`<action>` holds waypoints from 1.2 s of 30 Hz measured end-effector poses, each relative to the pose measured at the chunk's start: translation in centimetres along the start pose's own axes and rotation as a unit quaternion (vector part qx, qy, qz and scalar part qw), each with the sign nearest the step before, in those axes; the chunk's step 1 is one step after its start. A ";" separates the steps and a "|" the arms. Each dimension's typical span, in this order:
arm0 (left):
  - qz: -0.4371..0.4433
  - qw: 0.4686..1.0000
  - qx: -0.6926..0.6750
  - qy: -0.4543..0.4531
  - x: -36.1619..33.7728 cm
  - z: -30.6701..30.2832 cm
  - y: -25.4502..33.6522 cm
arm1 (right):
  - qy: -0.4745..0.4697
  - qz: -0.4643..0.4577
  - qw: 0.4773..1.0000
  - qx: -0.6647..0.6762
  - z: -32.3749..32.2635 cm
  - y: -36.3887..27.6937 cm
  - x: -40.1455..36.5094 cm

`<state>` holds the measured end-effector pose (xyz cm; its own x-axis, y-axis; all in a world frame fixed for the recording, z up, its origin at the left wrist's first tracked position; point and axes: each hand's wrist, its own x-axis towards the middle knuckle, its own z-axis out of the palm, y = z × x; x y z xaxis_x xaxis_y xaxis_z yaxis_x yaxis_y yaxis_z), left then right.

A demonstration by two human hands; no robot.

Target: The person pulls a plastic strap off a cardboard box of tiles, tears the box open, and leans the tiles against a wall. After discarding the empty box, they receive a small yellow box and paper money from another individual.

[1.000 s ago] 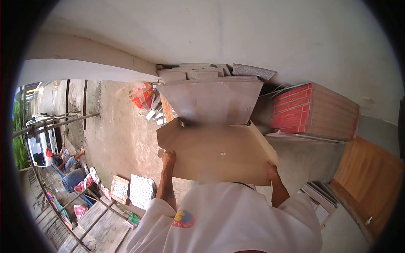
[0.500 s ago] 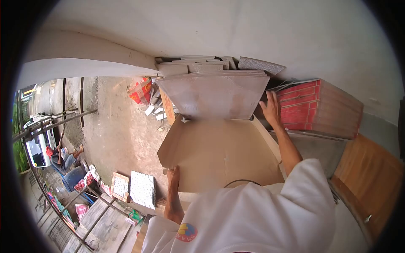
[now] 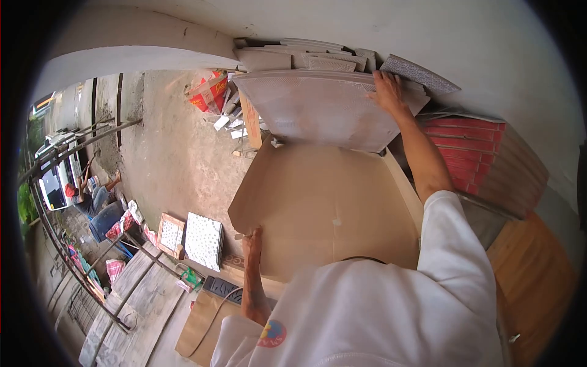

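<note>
My left hand [image 3: 251,243] is closed around the left edge of an open, flattened-out cardboard box [image 3: 306,208] in front of me. My right hand [image 3: 389,93] reaches forward to the top edge of a large grey tile [image 3: 324,110] leaning upright at the box's far end. Its fingers lie over that edge and the thumb rests on the front face. More large tiles seem to be stacked behind this one. Smaller grey tile pieces [image 3: 330,63] lean against the wall beyond, and a patterned offcut [image 3: 419,73] lies just past my right hand.
A red brick-patterned stack [image 3: 461,147] and a wooden panel [image 3: 535,263] stand on the right. A red bag [image 3: 208,92] and white tile scraps are at left. Two patterned tile stacks [image 3: 203,240] lie nearer. Another person [image 3: 92,199] sits far left by a vehicle.
My right hand has moved from beside the red brick-patterned stack up and left onto the large tile's top edge. The view has tilted down slightly. My left hand stays on the cardboard edge.
</note>
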<state>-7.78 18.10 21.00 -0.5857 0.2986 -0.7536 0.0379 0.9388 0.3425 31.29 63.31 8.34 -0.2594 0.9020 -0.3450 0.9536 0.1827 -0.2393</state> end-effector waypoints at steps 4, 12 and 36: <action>-0.023 0.999 -0.027 -0.036 -0.6 -0.4 -2.8 | -0.020 0.003 0.998 0.061 0.4 1.4 0.9; -0.021 0.998 0.050 0.026 -1.9 0.3 -1.9 | 0.020 0.007 0.998 0.066 0.8 1.2 0.1; 0.057 0.995 0.022 -0.074 0.7 -0.1 3.7 | -0.108 0.339 0.931 0.086 4.6 3.1 -49.1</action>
<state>-8.15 21.80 21.84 -0.4506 0.4231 -0.7861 0.1346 0.9027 0.4087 46.29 17.76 20.35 0.3517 0.6844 -0.6387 0.8753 -0.4823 -0.0347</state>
